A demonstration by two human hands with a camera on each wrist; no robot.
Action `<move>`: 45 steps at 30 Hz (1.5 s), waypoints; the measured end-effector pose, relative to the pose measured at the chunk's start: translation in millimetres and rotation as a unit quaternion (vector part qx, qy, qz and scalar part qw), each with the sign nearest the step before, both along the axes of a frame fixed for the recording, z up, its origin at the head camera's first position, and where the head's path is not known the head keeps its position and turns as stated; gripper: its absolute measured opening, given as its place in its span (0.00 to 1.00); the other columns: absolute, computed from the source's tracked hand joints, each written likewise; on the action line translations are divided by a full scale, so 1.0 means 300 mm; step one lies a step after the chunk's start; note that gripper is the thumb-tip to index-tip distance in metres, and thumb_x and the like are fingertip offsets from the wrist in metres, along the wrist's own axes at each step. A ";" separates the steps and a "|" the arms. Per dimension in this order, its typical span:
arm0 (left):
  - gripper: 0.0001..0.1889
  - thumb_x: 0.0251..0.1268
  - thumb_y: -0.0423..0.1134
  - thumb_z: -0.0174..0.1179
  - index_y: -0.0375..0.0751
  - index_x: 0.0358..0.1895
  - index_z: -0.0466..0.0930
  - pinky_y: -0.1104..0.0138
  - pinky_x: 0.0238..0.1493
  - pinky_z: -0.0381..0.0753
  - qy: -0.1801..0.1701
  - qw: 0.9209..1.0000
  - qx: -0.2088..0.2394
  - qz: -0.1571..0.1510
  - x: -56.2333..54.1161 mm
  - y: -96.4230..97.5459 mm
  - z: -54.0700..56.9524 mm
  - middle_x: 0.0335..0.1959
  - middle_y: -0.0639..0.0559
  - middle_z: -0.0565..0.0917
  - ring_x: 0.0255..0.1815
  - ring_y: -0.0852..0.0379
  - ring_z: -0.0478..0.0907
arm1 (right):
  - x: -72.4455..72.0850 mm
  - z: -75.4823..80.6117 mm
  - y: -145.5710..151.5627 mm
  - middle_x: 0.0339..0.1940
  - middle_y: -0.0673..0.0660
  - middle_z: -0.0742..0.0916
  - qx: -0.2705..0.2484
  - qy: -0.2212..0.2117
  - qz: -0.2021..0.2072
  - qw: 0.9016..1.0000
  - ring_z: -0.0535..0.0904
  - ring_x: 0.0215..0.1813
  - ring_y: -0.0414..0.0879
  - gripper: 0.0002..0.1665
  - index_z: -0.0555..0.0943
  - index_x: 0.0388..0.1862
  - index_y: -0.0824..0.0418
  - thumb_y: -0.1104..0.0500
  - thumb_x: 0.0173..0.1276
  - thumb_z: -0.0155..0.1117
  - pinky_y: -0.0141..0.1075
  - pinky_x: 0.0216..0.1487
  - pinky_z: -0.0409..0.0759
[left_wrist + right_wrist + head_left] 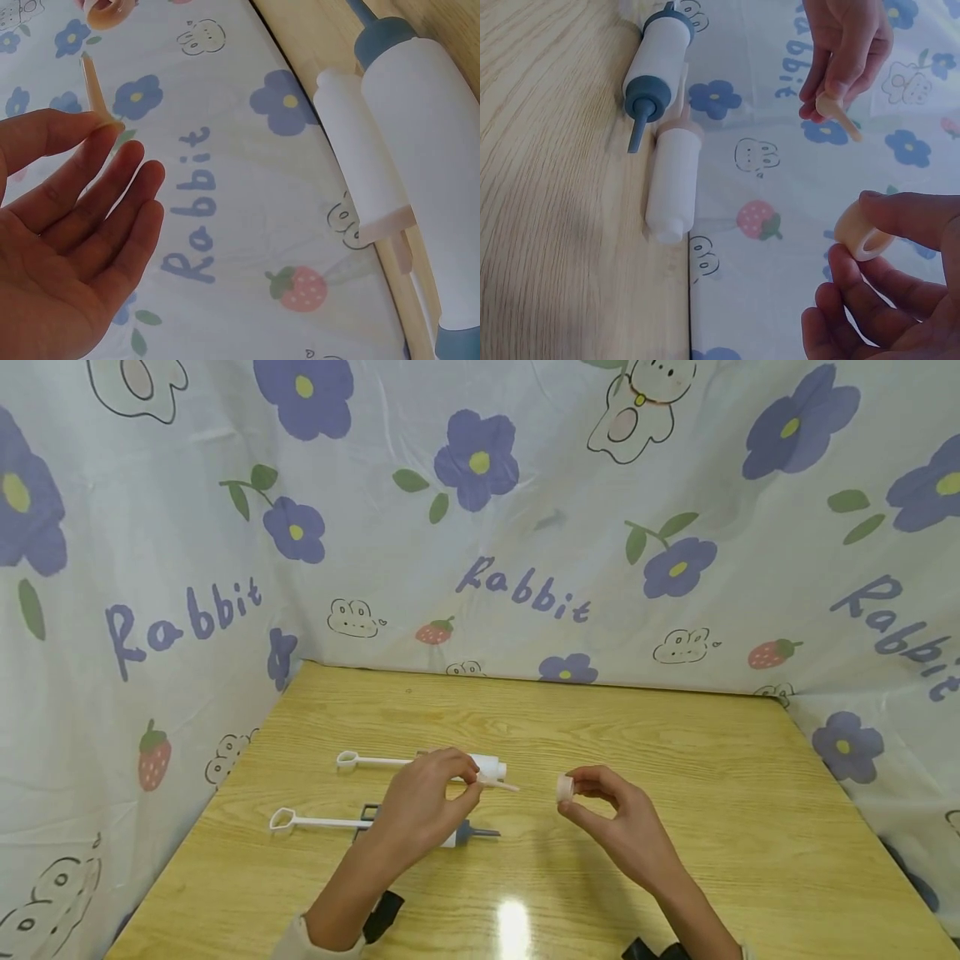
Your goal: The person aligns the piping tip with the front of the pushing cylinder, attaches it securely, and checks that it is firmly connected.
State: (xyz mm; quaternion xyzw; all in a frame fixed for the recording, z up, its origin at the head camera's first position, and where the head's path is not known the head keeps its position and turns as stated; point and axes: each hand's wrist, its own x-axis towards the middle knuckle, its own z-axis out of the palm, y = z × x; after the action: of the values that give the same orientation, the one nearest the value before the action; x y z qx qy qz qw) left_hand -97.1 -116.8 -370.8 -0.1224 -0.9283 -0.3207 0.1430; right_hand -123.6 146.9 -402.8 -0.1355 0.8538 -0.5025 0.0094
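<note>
My left hand (420,806) pinches a slim, pale beige nozzle (845,126) by its wider base, between thumb and forefinger, with the tip pointing right in the head view. My right hand (626,831) holds a short beige ring-shaped collar (861,234) between thumb and fingertips, its opening visible in the right wrist view. A gap separates nozzle and collar. Beyond the left hand lies a plunger syringe with a plain white barrel (673,184) and a bare stub at its front. A second syringe, white with blue-grey ends (649,97), lies nearer, partly hidden by the left arm.
Both syringes lie on the wood-grain table (675,752), their white loop handles (282,819) toward the left. A patterned curtain (525,527) with flowers and rabbits surrounds the table's back and sides. Dark straps sit at both wrists.
</note>
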 end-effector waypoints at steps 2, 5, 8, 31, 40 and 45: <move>0.07 0.67 0.36 0.66 0.46 0.29 0.88 0.44 0.68 0.78 0.000 1.000 0.000 0.002 0.008 0.002 0.004 0.43 0.53 0.90 0.53 0.48 0.87 | 0.008 0.009 -0.004 0.52 0.48 0.88 -0.001 0.003 0.002 1.000 0.83 0.60 0.51 0.22 0.83 0.57 0.49 0.46 0.67 0.75 0.58 0.71 0.75; 0.08 0.66 0.35 0.66 0.47 0.28 0.87 0.47 0.65 0.81 0.007 1.000 -0.002 0.001 0.021 0.006 0.009 0.43 0.54 0.90 0.52 0.50 0.87 | 0.015 0.017 -0.007 0.53 0.48 0.88 -0.001 0.002 0.003 1.000 0.83 0.61 0.49 0.22 0.83 0.58 0.48 0.46 0.67 0.75 0.59 0.72 0.74; 0.09 0.65 0.34 0.67 0.48 0.26 0.87 0.50 0.59 0.85 0.019 1.000 -0.009 0.001 0.033 0.010 0.013 0.43 0.55 0.90 0.51 0.51 0.87 | 0.021 0.020 -0.009 0.55 0.49 0.88 0.000 0.001 0.003 1.000 0.83 0.61 0.48 0.23 0.83 0.59 0.48 0.46 0.67 0.74 0.61 0.72 0.73; 0.07 0.60 0.35 0.71 0.48 0.26 0.86 0.59 0.45 0.85 0.087 0.996 -0.008 -0.001 0.065 0.069 0.013 0.38 0.59 0.88 0.43 0.56 0.86 | 0.061 0.034 -0.047 0.55 0.46 0.89 -0.001 0.052 0.031 0.998 0.85 0.59 0.48 0.21 0.84 0.59 0.46 0.48 0.68 0.74 0.57 0.62 0.81; 0.08 0.58 0.33 0.72 0.47 0.24 0.85 0.58 0.46 0.86 0.097 0.995 -0.010 0.000 0.062 0.082 0.006 0.37 0.57 0.89 0.44 0.55 0.87 | 0.059 0.030 -0.058 0.55 0.42 0.88 0.001 0.050 0.032 0.998 0.84 0.58 0.44 0.20 0.84 0.58 0.42 0.49 0.67 0.75 0.52 0.61 0.82; 0.09 0.56 0.32 0.73 0.48 0.24 0.84 0.59 0.45 0.86 0.110 0.994 -0.023 0.008 0.077 0.076 -0.009 0.37 0.57 0.89 0.43 0.55 0.87 | 0.057 0.018 -0.084 0.53 0.42 0.88 0.004 0.059 0.054 0.997 0.84 0.56 0.42 0.20 0.84 0.58 0.42 0.49 0.67 0.75 0.44 0.58 0.82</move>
State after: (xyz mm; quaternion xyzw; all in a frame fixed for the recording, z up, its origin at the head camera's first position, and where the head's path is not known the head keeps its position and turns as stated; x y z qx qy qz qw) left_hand -73.9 -94.1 -373.5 -0.1525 -0.9152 -0.2827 0.2435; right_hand -106.6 121.7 -397.4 -0.2113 0.8464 -0.4887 -0.0134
